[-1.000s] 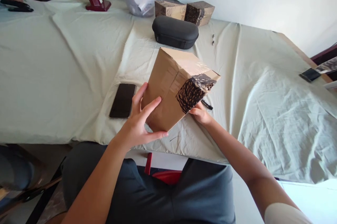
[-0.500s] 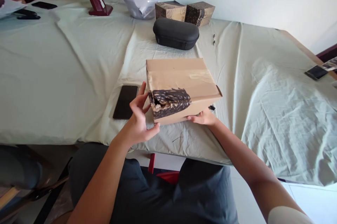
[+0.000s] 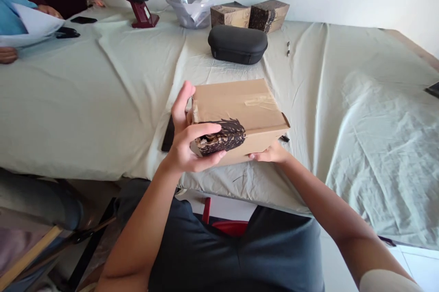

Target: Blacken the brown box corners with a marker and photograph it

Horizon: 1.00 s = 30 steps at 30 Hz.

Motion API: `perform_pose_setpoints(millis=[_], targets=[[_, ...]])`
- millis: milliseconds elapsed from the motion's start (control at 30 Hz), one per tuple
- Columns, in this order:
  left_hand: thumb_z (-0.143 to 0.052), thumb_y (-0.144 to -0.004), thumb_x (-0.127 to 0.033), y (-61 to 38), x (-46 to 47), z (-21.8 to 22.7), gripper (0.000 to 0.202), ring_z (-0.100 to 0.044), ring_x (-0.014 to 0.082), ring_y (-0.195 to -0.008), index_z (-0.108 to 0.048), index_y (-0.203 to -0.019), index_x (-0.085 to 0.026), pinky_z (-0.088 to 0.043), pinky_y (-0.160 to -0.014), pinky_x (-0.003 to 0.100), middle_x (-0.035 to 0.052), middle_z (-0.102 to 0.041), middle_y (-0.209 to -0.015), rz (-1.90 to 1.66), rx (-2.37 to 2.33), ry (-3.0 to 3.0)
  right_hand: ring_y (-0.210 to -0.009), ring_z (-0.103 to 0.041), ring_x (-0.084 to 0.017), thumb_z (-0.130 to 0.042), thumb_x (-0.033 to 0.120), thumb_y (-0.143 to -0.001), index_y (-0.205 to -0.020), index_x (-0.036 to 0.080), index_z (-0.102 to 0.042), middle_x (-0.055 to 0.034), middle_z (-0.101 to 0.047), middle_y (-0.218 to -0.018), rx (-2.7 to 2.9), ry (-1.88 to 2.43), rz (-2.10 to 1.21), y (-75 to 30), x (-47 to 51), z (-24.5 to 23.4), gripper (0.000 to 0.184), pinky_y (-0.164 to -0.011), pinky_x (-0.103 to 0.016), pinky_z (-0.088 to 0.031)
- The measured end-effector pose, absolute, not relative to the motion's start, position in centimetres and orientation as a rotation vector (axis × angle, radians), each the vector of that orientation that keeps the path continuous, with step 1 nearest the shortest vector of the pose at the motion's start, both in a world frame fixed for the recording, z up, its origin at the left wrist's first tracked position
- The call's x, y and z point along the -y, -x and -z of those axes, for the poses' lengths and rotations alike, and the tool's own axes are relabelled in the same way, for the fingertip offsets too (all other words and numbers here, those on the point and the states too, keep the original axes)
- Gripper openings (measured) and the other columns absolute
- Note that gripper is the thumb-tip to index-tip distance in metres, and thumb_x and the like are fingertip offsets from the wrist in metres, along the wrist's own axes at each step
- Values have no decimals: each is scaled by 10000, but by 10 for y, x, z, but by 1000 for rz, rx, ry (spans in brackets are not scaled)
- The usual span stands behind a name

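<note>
Gripping taped cardboard box with left hand fingers curled over blackened corner, right hand fingers propping near edge, steadying; phone just left.

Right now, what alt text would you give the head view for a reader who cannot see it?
Two bare hands hold a taped cardboard box at the near edge of a cloth-covered table: the left hand wraps its torn, black-scribbled corner and the right hand supports the near edge. A dark phone lies partly hidden behind the left hand, with a black zip case farther back.
</note>
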<state>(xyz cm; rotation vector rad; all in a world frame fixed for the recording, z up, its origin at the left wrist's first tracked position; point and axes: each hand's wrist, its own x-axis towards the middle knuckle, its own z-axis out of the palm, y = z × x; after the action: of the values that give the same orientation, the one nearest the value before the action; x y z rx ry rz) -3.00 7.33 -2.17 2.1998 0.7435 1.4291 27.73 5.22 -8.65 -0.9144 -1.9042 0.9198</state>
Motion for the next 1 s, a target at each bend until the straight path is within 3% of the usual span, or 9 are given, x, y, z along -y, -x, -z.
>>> perform_pose_setpoints(millis=[133, 333, 433, 533, 667, 767, 867, 933, 1000], targets=[[-819, -850, -684, 23, -77, -5, 455, -140, 450, -1712, -705, -1038, -285, -167, -1381, 742, -39, -268, -1813, -1506, -624, -2353, -1330, -684, -428, -852, 793, -733, -1411, 237, -634, -165, -756, -1268, 1859, 897, -941, -279, -52, 89, 903, -1147, -630, -583], [-838, -831, -684, 6, -96, -26, 467, -299, 440, -1654, -669, -905, -255, -235, -1345, 736, 19, -372, -1776, -1332, -624, -2444, -1390, -646, -444, -876, 793, -700, -1513, 237, -552, -215, -643, -1498, 1712, 949, -973, -284, -54, 97, 1037, -1168, -655, -556], [-804, -859, -691, 0, -102, -28, 466, -355, 409, -1633, -680, -1012, -269, -237, -1356, 694, 63, -400, -1740, -1367, -546, -2403, -1371, -655, -443, -879, 806, -682, -1535, 231, -531, -216, -652, -1479, 1629, 960, -1020, -285, -55, 96, 1086, -1177, -666, -538], [-798, -841, -734, -4, -104, -29, 559, -292, 414, -1667, -676, -1155, -287, -222, -1367, 682, 86, -360, -1748, -1365, -600, -2322, -1365, -657, -431, -872, 820, -674, -1549, 245, -518, -199, -666, -1467, 1580, 964, -1061, -285, -55, 94, 1105, -1186, -657, -529], [-801, -795, -809, -5, -105, -32, 606, -170, 450, -1704, -682, -1080, -288, -207, -1358, 735, 41, -299, -1785, -1295, -672, -2239, -1393, -638, -421, -882, 776, -698, -1542, 256, -525, -186, -656, -1493, 1578, 964, -1072, -284, -56, 91, 1054, -1201, -639, -518], [-795, -761, -860, -4, -107, -36, 652, -200, 442, -1695, -684, -1056, -289, -194, -1367, 734, 37, -337, -1766, -1295, -683, -2199, -1441, -601, -421, -895, 762, -686, -1548, 268, -520, -177, -624, -1543, 1580, 946, -1043, -284, -58, 89, 1061, -1228, -620, -497], [-819, -787, -809, -6, -112, -37, 620, -208, 427, -1697, -681, -1106, -296, -196, -1376, 714, 46, -355, -1759, -1287, -653, -2186, -1428, -613, -418, -874, 789, -687, -1529, 268, -527, -172, -632, -1539, 1554, 948, -1048, -282, -60, 86, 1049, -1203, -604, -524], [-850, -787, -767, -9, -115, -34, 665, -155, 427, -1713, -663, -1230, -307, -197, -1383, 695, 55, -299, -1786, -1304, -646, -2157, -1391, -651, -412, -842, 808, -711, -1508, 264, -535, -174, -656, -1513, 1517, 938, -1082, -281, -59, 85, 1013, -1159, -587, -565], [-917, -719, -746, -12, -119, -27, 924, -127, 445, -1718, -555, -1463, -335, -246, -1371, 684, 86, -231, -1809, -1306, -657, -2067, -1355, -685, -406, -822, 828, -717, -1513, 266, -531, -176, -674, -1494, 1468, 935, -1112, -279, -57, 87, 1017, -1125, -568, -595]])
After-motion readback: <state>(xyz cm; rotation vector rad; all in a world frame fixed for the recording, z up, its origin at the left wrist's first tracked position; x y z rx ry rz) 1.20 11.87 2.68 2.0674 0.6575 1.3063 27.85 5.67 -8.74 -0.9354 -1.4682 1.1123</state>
